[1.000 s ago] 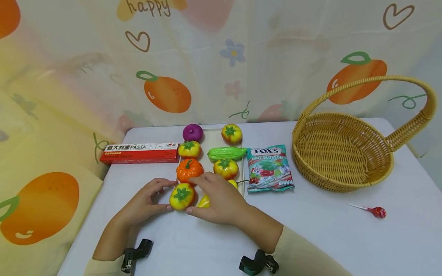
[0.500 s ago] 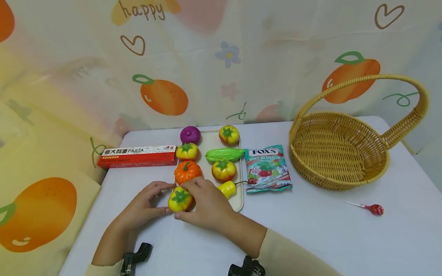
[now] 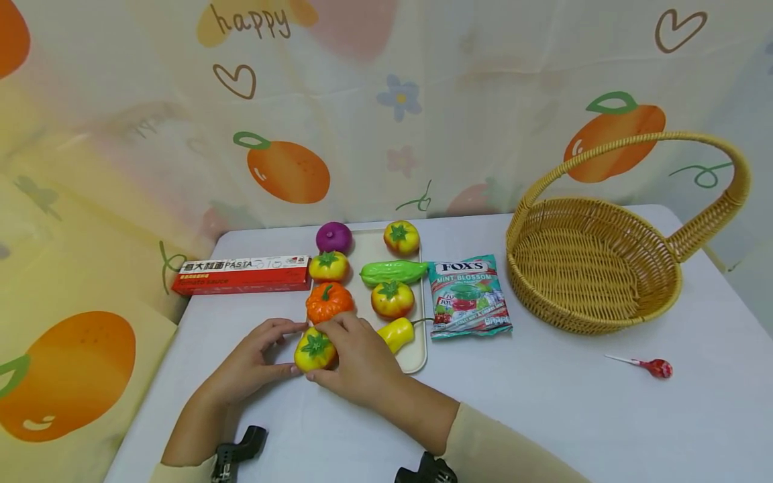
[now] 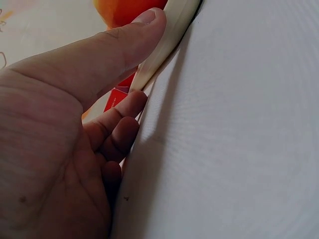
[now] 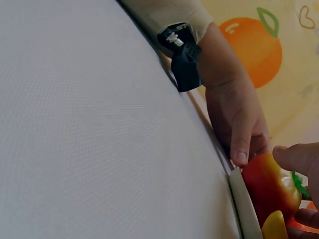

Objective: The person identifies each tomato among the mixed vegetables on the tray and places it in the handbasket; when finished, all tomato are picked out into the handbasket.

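Note:
At the near left corner of a cream tray point(image 3: 417, 355) sits a yellow-and-red toy tomato point(image 3: 315, 350) with a green star-shaped calyx. My right hand point(image 3: 362, 355) pinches it between thumb and fingers; the right wrist view shows this toy tomato point(image 5: 271, 186) close to the tray wall point(image 5: 245, 204). My left hand point(image 3: 253, 355) rests at the tray's left edge, its thumb point(image 4: 134, 42) near the rim and its other fingers loosely bent. Behind the tomato is an orange toy pumpkin point(image 3: 328, 303). A yellow toy pepper point(image 3: 397, 333) lies partly hidden by my right hand.
On the tray are also a purple toy onion point(image 3: 334, 237), a green toy gourd point(image 3: 394, 272) and more toy tomatoes point(image 3: 392, 300). A pasta box point(image 3: 243, 275) lies left, a candy bag point(image 3: 470, 296) right. Farther right are a wicker basket point(image 3: 594, 322) and lollipop point(image 3: 657, 368).
My right hand has shifted left and closed in around the toy tomato, uncovering more of the yellow pepper. The left hand has barely moved. The head view has shifted slightly.

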A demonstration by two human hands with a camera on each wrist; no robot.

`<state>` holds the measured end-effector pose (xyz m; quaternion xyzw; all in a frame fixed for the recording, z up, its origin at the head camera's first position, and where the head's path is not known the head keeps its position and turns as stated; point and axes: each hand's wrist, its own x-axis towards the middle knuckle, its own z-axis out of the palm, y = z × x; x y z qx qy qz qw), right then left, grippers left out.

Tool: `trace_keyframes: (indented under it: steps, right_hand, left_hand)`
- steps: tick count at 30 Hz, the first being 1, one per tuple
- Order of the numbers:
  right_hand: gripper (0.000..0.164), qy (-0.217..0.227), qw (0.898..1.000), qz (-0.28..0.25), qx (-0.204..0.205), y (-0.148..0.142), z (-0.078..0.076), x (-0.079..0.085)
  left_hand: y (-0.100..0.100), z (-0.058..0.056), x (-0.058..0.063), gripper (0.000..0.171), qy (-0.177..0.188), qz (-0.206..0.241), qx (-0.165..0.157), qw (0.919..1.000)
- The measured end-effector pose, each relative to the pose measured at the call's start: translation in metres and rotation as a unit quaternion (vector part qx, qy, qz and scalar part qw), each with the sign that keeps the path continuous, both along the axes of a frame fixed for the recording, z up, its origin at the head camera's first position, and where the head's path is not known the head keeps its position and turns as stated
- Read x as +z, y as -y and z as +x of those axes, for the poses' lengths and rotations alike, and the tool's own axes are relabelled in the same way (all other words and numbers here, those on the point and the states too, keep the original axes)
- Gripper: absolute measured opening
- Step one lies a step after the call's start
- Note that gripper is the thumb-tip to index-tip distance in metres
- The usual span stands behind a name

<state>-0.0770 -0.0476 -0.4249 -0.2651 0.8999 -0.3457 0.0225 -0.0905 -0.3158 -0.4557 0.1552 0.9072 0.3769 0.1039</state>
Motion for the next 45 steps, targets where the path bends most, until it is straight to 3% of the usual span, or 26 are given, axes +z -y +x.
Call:
trace_keyframes:
  steps: [7, 25, 39, 45]
  right_hand:
    - [0.074, -0.008, 1.000, 0.016, -0.007, 0.0024, 0.0004, -0.0027]
    - [0.070, -0.018, 1.000, -0.010, 0.000, 0.0022, -0.0003, -0.0062]
    - [0.069, -0.021, 0.999, -0.025, 0.008, -0.0001, -0.0022, -0.0024]
    - [0.067, -0.025, 0.999, -0.045, 0.014, -0.0038, -0.0005, 0.0029]
  left_hand:
    - [-0.0009, 0.0006, 0.0014, 0.068, 0.006, -0.002, 0.005, 1.0000]
    - [-0.0001, 0.0006, -0.0004, 0.069, 0.000, 0.000, 0.001, 1.0000]
    - [0.0002, 0.0010, -0.0003, 0.070, 0.018, 0.008, 0.012, 0.9997]
    - [0.0010, 0.0003, -0.0014, 0.069, 0.009, 0.013, 0.005, 0.9999]
